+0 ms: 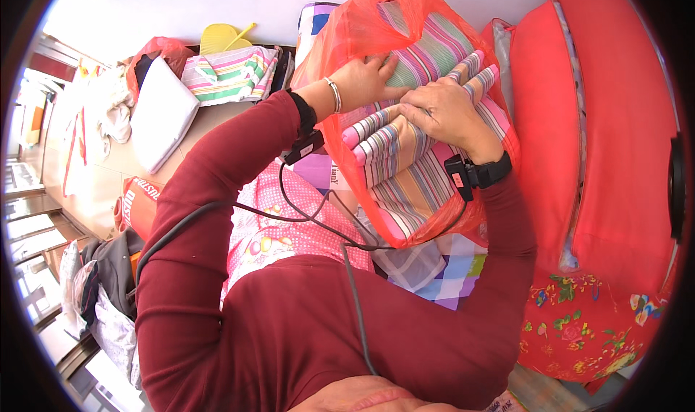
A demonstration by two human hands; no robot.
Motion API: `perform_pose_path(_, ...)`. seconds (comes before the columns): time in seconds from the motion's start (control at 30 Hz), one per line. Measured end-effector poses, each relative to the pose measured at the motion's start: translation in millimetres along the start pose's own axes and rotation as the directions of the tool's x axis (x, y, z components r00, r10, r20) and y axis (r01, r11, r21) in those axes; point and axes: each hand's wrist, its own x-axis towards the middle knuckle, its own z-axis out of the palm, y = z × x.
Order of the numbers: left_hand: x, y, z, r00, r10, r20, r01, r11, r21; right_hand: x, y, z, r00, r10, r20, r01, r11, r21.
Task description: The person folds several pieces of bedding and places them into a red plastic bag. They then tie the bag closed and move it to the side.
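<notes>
A translucent red plastic bag (pixel 331 53) stands before me with its mouth spread. Green and purple striped fabric (pixel 442 45) fills its far part. Nearer to me, a folded striped cloth (pixel 404 138) in beige, grey and pink lies in the bag. My left hand (pixel 366 81), a bangle on its wrist, lies inside the bag's mouth with fingers apart against the green striped fabric. Over the upper folds of the beige striped cloth, my right hand (pixel 448 110) is bent and grips them; its fingertips are partly hidden.
Cables (pixel 304 216) run from both wristbands across my lap. Large red bedding bags (pixel 613 140) rise close on the right, above a red floral bundle (pixel 586 325). To the left lie a white folded pad (pixel 165 113), striped cloth (pixel 231 75) and a yellow fan (pixel 222 37).
</notes>
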Motion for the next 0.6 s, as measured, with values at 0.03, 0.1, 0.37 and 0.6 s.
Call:
perform_pose_path(0.03,1,-7,2,1.000,-0.009,-0.016,0.009,1.000,0.007,3,3,2,0.999,0.019,0.038,-0.017,0.999,-0.049)
perform_pose_path(0.1,2,-25,3,1.000,-0.003,-0.024,0.003,1.000,-0.019,8,11,6,0.995,0.037,0.093,-0.025,0.991,-0.133)
perform_pose_path(0.37,-17,-61,-5,1.000,-0.016,-0.005,0.016,1.000,-0.009,42,61,63,0.960,0.233,0.156,-0.170,0.926,-0.336)
perform_pose_path(0.6,-55,-39,-13,0.981,-0.195,0.010,0.187,0.920,-0.343,54,31,31,0.936,0.309,0.170,-0.265,0.934,-0.239)
